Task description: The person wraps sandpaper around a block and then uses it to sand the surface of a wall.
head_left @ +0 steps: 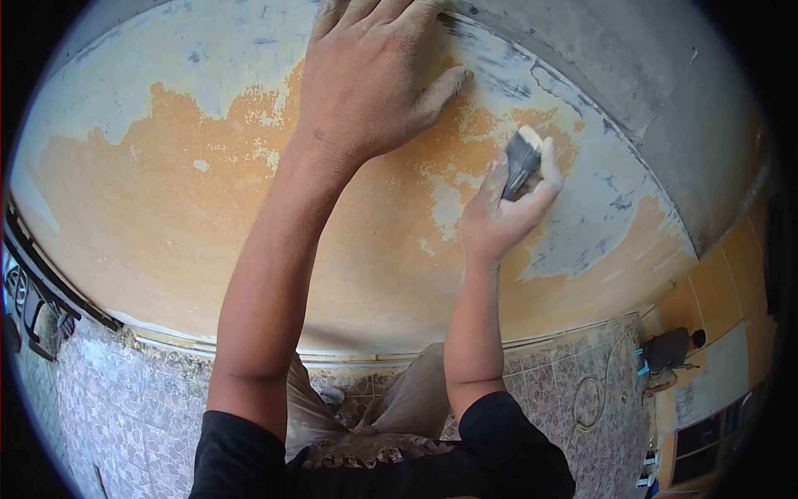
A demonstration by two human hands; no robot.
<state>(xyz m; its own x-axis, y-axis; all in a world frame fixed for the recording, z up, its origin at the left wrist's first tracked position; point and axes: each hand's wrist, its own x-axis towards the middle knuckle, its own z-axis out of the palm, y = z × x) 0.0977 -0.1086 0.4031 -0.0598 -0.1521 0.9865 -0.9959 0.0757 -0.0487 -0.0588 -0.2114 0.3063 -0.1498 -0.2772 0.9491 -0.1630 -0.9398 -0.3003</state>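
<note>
My left hand lies against the wall near the top of the view, fingers stretched out and thumb spread to the right. Pale dust coats its fingers and thumb. To the right and lower, my right hand grips a sandpaper block, dark grey sheet wrapped about a pale core, between thumb and fingers. The block overlaps a patch where orange paint gives way to whitish, worn surface. Flaky orange edges and grey streaks surround both hands.
A grey surface borders the wall at upper right. Below runs patterned stone-look tiling, with a pale hose looped on it. Another person is at far right. Dark metalwork stands at far left.
</note>
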